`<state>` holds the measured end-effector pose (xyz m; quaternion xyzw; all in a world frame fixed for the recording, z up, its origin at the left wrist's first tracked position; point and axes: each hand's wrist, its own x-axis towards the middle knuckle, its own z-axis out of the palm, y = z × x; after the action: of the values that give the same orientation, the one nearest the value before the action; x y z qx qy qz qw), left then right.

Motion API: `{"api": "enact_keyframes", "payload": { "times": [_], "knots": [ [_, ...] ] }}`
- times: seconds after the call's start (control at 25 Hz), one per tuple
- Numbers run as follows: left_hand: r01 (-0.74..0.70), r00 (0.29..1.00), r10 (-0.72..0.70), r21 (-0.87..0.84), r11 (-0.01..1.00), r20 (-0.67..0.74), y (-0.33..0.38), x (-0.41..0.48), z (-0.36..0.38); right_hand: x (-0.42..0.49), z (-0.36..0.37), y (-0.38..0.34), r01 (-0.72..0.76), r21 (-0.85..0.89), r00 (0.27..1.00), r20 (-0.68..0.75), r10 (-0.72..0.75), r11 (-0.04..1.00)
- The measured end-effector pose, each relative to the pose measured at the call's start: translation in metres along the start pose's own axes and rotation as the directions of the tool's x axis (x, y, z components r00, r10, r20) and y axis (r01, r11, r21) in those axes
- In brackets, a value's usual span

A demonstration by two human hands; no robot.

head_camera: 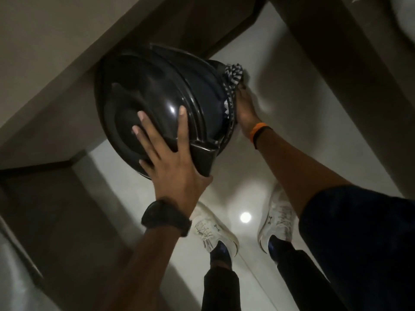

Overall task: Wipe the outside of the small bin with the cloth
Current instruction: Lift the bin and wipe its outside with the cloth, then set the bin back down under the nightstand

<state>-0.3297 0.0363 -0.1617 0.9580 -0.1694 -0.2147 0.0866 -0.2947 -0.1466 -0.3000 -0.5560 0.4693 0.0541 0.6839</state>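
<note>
The small bin (157,90) is dark and glossy with a domed lid, seen from above in the centre of the head view. My left hand (170,158) lies spread flat on the lid's near side, fingers apart, with a black watch on the wrist. My right hand (246,108) presses a black-and-white striped cloth (232,75) against the bin's right flank; its fingers are partly hidden behind the bin and the cloth. An orange and black band sits on that wrist.
The bin stands on a pale shiny floor (280,81) beside a beige wall (45,52). A dark wooden panel (336,63) rises on the right and a dark door frame (56,209) on the left. My white shoes (215,230) stand just behind the bin.
</note>
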Motion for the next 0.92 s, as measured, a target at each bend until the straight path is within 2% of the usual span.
{"api": "enact_keyframes", "payload": {
  "times": [0.08,0.16,0.36,0.44,0.6,0.68,0.8,0.92],
  "knots": [
    [-0.008,1.000,0.009,0.038,0.999,-0.029,0.014,0.002,0.005,-0.022,-0.009,-0.004,-0.069,0.154,0.998,0.009,0.068,0.986],
    [-0.049,0.997,0.053,0.053,0.997,-0.063,0.020,0.005,0.004,-0.062,-0.023,-0.010,-0.016,0.266,0.998,0.056,0.001,0.964],
    [-0.078,0.990,0.101,0.216,0.973,-0.099,0.023,0.010,-0.004,-0.125,-0.034,-0.011,0.169,0.252,0.971,0.125,-0.205,0.953],
    [-0.100,0.988,0.129,0.268,0.958,-0.090,0.026,0.013,-0.005,-0.124,-0.036,-0.018,0.190,0.204,0.970,0.112,-0.216,0.960],
    [-0.197,0.979,0.206,0.357,0.913,0.015,0.035,0.017,0.001,-0.116,-0.043,-0.019,0.040,0.189,0.990,0.126,-0.065,0.981],
    [-0.249,0.968,0.236,0.390,0.887,0.081,0.030,0.002,0.006,-0.123,-0.052,-0.003,0.006,0.123,0.987,0.156,-0.025,0.992],
    [-0.304,0.952,0.296,0.343,0.889,0.076,0.010,-0.022,0.008,-0.141,-0.066,0.013,0.003,0.030,0.989,0.149,-0.007,1.000],
    [-0.295,0.954,0.297,0.238,0.925,0.026,0.001,-0.023,0.007,-0.139,-0.071,0.008,0.018,-0.071,0.999,0.034,-0.016,0.997]
  ]
}}
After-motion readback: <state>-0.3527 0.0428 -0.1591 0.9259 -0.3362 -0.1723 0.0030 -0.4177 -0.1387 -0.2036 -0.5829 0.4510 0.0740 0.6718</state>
